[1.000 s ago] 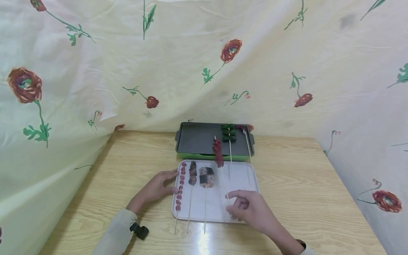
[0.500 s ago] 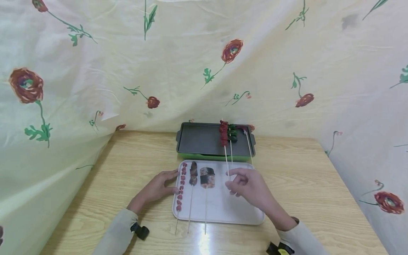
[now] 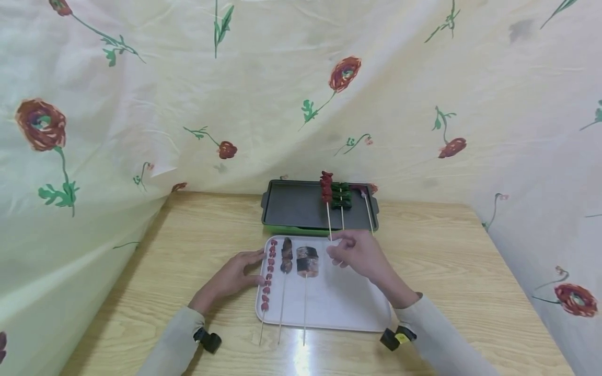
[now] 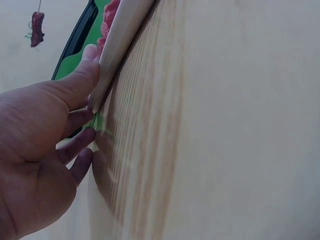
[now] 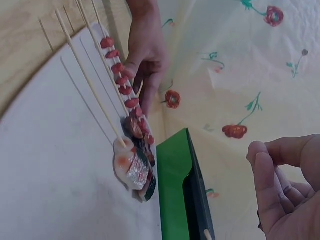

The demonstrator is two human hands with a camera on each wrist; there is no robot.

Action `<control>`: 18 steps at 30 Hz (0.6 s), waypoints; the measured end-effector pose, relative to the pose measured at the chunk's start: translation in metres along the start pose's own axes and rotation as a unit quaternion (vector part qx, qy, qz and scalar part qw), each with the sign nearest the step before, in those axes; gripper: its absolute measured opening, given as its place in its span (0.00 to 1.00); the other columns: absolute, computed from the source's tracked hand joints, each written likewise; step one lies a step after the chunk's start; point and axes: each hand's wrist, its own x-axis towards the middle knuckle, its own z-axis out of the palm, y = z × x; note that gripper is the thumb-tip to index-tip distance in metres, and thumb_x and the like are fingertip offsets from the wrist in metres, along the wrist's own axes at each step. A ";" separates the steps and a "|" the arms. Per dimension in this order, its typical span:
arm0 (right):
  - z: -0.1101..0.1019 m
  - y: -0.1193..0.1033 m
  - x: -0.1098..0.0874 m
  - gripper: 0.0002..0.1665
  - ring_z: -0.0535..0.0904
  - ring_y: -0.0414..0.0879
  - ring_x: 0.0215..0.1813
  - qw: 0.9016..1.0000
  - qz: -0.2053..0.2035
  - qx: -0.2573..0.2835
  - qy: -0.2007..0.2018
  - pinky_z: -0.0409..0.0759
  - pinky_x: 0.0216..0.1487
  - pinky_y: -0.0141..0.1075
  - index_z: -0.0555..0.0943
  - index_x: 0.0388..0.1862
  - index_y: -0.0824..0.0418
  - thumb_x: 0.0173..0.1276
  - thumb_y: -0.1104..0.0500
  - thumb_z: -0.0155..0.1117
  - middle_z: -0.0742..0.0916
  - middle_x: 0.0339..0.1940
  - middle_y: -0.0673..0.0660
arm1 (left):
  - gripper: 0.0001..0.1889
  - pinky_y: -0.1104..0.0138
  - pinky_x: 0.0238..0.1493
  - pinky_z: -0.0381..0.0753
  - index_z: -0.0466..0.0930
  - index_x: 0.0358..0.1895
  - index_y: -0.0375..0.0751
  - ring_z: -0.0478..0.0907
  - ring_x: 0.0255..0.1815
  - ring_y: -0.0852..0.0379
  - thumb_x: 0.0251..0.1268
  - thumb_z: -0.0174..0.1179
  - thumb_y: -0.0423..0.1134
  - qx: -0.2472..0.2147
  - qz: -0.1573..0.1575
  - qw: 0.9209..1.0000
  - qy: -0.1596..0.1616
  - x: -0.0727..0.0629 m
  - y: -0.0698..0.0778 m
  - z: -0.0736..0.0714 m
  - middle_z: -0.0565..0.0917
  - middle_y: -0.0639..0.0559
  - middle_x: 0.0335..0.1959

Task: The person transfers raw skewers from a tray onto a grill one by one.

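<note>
My right hand (image 3: pixel 358 251) pinches the bare stick of a red meat skewer (image 3: pixel 326 187) between thumb and fingertips. The meat overlaps the dark griddle (image 3: pixel 291 203) in the head view, just left of a green vegetable skewer (image 3: pixel 341 196). In the right wrist view the pinched stick is mostly hidden by the hand (image 5: pixel 285 180). My left hand (image 3: pixel 231 274) rests at the left edge of a white tray (image 3: pixel 348 308), thumb and fingertips touching its rim. On the tray lie a skewer of small red pieces (image 3: pixel 268 277), a brown meat skewer (image 3: pixel 286 256) and a black-and-pale fish-like skewer (image 3: pixel 308 262).
A purplish skewer (image 3: pixel 363 193) lies at the griddle's right end, its stick sticking out toward the tray. The griddle has a green base (image 5: pixel 172 185) and stands directly behind the tray. A flowered cloth (image 3: pixel 263 104) hangs behind the wooden table (image 3: pixel 202 224).
My right hand has carried the red meat skewer forward from over the tray to over the griddle, beside the green skewer. The left hand stays at the tray's edge.
</note>
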 end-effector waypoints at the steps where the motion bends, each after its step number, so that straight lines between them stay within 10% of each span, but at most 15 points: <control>1: 0.001 0.001 0.003 0.18 0.88 0.50 0.29 1.000 -0.001 0.004 0.000 0.89 0.32 0.38 0.84 0.54 0.69 0.68 0.62 0.71 0.90 0.27 0.58 | 0.38 0.48 0.80 0.59 0.68 0.75 0.46 0.60 0.80 0.45 0.63 0.71 0.48 -0.001 0.001 1.000 0.001 0.000 0.000 0.000 0.63 0.53 0.80; 18: 0.006 0.020 0.036 0.22 0.88 0.47 0.31 0.997 0.058 0.037 -0.017 0.91 0.35 0.39 0.81 0.57 0.74 0.68 0.64 0.70 0.90 0.28 0.60 | 0.38 0.48 0.79 0.60 0.69 0.75 0.44 0.61 0.79 0.45 0.63 0.71 0.46 -0.005 0.009 1.000 -0.001 0.002 -0.001 0.000 0.64 0.52 0.79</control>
